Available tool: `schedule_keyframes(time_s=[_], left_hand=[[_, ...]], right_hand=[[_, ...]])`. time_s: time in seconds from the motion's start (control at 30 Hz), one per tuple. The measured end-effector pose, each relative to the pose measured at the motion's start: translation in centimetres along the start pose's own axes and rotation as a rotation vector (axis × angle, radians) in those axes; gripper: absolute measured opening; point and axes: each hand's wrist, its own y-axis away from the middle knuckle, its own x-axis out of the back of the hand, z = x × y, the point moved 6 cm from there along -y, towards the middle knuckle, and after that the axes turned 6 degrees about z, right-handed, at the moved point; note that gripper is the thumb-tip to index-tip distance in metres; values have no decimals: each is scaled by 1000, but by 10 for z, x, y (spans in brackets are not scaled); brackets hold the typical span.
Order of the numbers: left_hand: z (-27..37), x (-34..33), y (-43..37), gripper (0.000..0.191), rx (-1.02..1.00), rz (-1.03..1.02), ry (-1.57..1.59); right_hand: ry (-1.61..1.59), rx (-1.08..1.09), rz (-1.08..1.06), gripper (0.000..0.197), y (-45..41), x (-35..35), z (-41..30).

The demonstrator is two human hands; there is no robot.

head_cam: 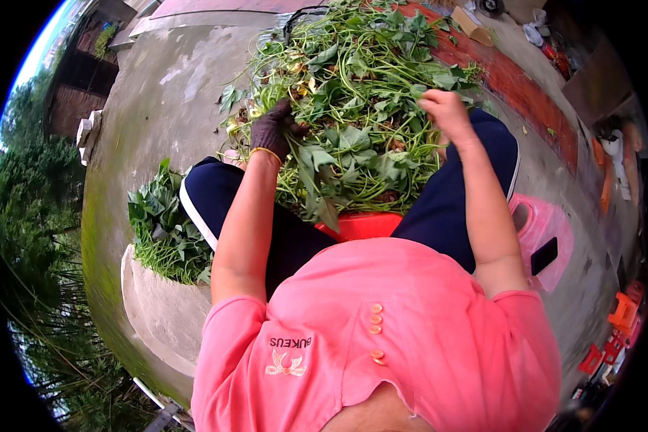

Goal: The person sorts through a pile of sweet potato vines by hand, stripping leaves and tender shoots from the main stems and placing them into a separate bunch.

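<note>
A heap of leafy green vines (367,97), perhaps sweet potato, spreads before me, with long stems and some yellowed leaves mixed in. My left hand (271,131), in a dark glove with a yellow band at the wrist, is closed around a bunch of stems. From that bunch, drooping leaves (314,170) hang toward my lap. At the heap's right side, my bare right hand (447,112) pinches a leafy vine stem between thumb and fingers; the fingertips partly hide it. Between my thighs shows a red plastic edge (364,224), mostly covered by vines.
Bundled greens (170,232) lie beside my left knee on a pale rounded surface (162,310). To my right, a dark phone (544,256) rests on a pink plastic bag (561,227). A red sheet (507,81) and cardboard piece (472,27) lie beyond the heap.
</note>
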Motion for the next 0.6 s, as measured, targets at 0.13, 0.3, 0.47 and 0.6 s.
schedule_keyframes(time_s=[0.13, 0.3, 0.47, 0.6], left_hand=[[-30, -74, 79, 25, -55, -219, -189], [-67, -77, 79, 23, 74, -253, -313], [-52, -50, 43, 24, -133, -316, -605], [-36, -49, 56, 33, 35, -116, -561]], right_hand=[[-463, -20, -251, 17, 22, -76, -50], [-489, 20, -331, 17, 28, -95, -66], [-293, 117, -175, 19, 14, -76, -59], [-414, -55, 46, 16, -9, -30, -35]])
